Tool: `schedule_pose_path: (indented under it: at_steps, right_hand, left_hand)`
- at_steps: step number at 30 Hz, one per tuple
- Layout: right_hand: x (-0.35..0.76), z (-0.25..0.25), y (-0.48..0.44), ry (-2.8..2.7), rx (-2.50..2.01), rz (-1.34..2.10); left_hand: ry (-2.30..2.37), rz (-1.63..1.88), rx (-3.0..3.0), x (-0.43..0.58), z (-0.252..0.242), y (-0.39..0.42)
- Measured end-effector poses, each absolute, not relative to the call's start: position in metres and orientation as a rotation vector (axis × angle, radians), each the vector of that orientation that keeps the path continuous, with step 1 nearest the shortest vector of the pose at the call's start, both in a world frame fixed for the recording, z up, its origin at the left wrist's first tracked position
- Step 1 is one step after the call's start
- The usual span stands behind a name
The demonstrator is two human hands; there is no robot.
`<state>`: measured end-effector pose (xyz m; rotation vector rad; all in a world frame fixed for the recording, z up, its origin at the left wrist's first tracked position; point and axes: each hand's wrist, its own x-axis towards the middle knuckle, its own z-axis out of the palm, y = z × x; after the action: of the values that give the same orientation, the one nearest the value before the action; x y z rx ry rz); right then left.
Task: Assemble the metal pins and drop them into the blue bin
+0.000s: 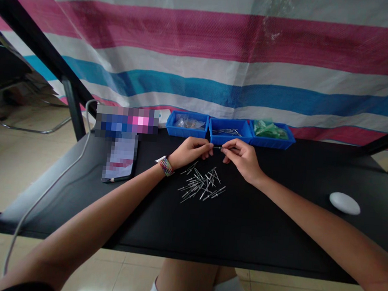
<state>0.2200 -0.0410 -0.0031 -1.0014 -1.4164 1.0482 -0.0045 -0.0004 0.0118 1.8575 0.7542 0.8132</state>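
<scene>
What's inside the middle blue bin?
In the middle blue bin, several thin metal pins are visible. Whatever lies beneath them or low behind the bin's front is covered and cannot be seen.

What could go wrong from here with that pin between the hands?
1. The thin metal pin is held only at the fingertips of the left hand and right hand, so it might slip.
2. If dropped, it could get lost among the similar pieces in the loose pile nearby.
3. The three blue bins stand close together, so a piece might land in the wrong one.
</scene>
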Motion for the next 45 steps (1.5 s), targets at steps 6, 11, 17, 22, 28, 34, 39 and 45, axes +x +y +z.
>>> schedule_pose_path:
  at_steps: [6, 11, 17, 22, 28, 34, 39, 45]
  right_hand:
    - [0.221, -0.0034, -0.0414, -1.452, -1.008, 1.024]
    - [0.2214, -0.0023, -0.0413, -1.481, -1.033, 1.0]
    - [0.2204, 0.0003, -0.0425, -1.5, -1.055, 0.991]
    - [0.2207, -0.0001, -0.0424, -1.484, -1.009, 1.066]
    - [0.2195, -0.004, -0.0406, -1.424, -1.003, 1.098]
    - [0.2196, -0.0029, -0.0413, -1.456, -1.0, 1.052]
    - [0.2205, -0.0021, -0.0419, -1.492, -1.022, 1.013]
    - [0.2206, -0.0017, -0.0418, -1.506, -1.035, 1.006]
  left_hand:
    - [0.761, 0.8, 1.817, -0.0042, 0.0128, -0.0012]
    - [0.745, 0.812, 1.773, -0.0034, 0.0118, -0.0009]
    - [0.731, 0.819, 1.804, -0.0041, 0.0122, -0.0007]
    - [0.751, 0.811, 1.848, -0.0045, 0.0108, 0.0001]
    - [0.758, 0.807, 1.882, -0.0037, 0.0114, -0.0004]
    - [0.772, 0.799, 1.878, -0.0034, 0.0147, -0.0026]
    - [0.77, 0.807, 1.819, -0.0033, 0.0138, -0.0025]
    - [0.744, 0.819, 1.795, -0.0029, 0.0132, -0.002]
